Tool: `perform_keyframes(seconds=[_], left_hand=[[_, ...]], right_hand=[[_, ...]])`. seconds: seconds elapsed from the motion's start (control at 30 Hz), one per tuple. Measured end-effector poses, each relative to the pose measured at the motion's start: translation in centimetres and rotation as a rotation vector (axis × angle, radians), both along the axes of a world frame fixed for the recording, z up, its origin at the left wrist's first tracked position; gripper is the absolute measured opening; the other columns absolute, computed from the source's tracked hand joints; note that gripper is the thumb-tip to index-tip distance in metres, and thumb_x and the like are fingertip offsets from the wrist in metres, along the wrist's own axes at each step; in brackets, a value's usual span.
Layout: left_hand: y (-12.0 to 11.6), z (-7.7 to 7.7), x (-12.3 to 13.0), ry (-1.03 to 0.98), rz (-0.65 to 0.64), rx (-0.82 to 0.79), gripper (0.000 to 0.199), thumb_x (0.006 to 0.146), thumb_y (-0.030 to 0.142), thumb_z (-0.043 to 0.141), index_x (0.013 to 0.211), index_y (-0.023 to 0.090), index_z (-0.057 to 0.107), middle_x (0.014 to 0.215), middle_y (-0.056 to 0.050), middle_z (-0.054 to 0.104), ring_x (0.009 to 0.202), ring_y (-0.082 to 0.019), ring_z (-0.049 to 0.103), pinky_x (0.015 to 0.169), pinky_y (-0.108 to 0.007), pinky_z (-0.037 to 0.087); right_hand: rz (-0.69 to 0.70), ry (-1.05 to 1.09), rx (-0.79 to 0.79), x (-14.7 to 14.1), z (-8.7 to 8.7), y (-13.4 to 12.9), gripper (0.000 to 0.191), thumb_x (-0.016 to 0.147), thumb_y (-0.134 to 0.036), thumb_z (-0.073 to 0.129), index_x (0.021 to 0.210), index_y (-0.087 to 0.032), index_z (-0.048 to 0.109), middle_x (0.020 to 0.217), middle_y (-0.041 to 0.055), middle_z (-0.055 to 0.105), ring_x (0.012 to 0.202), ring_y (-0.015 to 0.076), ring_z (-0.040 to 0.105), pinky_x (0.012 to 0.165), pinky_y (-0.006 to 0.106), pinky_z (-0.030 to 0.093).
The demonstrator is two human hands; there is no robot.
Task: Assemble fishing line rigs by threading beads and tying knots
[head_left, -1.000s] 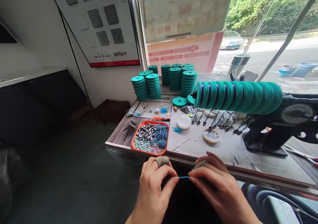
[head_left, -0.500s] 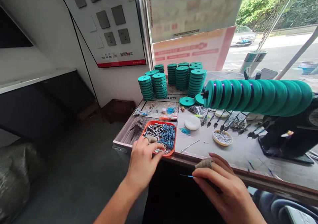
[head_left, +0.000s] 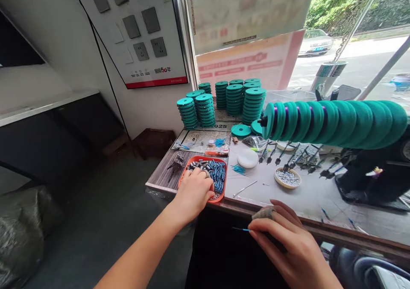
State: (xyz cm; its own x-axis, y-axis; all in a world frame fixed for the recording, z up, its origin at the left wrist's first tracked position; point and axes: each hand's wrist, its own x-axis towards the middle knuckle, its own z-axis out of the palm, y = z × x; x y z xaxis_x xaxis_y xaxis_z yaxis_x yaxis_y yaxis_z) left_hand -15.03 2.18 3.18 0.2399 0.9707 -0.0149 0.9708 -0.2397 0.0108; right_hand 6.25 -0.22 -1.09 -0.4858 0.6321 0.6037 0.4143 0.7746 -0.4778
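Over the orange tray (head_left: 225, 182) is my left hand (head_left: 194, 190), its fingers bent down into the small parts and pinched together; whatever they hold is hidden. Blue parts (head_left: 219, 171) and grey cylinders (head_left: 196, 165) fill the tray. In front of the table edge, my right hand (head_left: 288, 237) pinches a thin blue piece (head_left: 245, 229) with a dark tip pointing left. A tan cover (head_left: 264, 213) wraps one of its fingers. A thin white stick (head_left: 245, 189) lies on the table between the hands.
Green spools (head_left: 333, 124) hang in a row on a rod at the right, with dark pieces dangling below. Stacked green discs (head_left: 235, 100) stand at the back. A round dish of pale beads (head_left: 287, 178) and a white disc (head_left: 247, 158) rest on the table (head_left: 218, 217).
My left hand has moved slightly up and right, deeper over the tray, and its fingers have closed together. My right hand has hardly moved.
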Motion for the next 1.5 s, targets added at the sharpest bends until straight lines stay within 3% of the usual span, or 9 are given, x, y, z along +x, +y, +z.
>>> perform_keyframes(seconds=[0.3, 1.0, 1.5], left_hand=[[-0.3, 0.4, 0.2, 0.003, -0.02, -0.017, 0.001, 0.076, 0.021, 0.065, 0.076, 0.02, 0.066, 0.084, -0.003, 0.063, 0.09, -0.023, 0.052, 0.079, -0.037, 0.037], [0.0, -0.7, 0.5, -0.11, 0.02, 0.002, 0.011, 0.075, 0.011, 0.061, 0.068, 0.018, 0.065, 0.077, -0.004, 0.062, 0.085, -0.022, 0.051, 0.078, -0.035, 0.04], [-0.9, -1.1, -0.5, -0.284, 0.168, 0.109, 0.014, 0.073, 0.01, 0.059, 0.065, 0.02, 0.065, 0.074, -0.003, 0.06, 0.081, -0.021, 0.051, 0.074, -0.035, 0.042]], right_hand=[[-0.001, 0.012, 0.007, -0.3, 0.3, 0.0, 0.013, 0.086, -0.016, 0.048, 0.077, -0.022, 0.056, 0.064, -0.0024, 0.059, 0.059, 0.014, 0.058, 0.081, 0.038, 0.046], [-0.003, 0.014, -0.013, -0.3, -0.1, -0.2, 0.013, 0.085, -0.016, 0.048, 0.077, -0.023, 0.055, 0.064, -0.003, 0.06, 0.058, 0.0142, 0.059, 0.083, 0.04, 0.046], [-0.06, 0.036, -0.016, -0.6, -0.4, -0.4, 0.011, 0.085, -0.018, 0.049, 0.078, -0.023, 0.056, 0.064, -0.0031, 0.058, 0.063, 0.0163, 0.06, 0.088, 0.044, 0.04]])
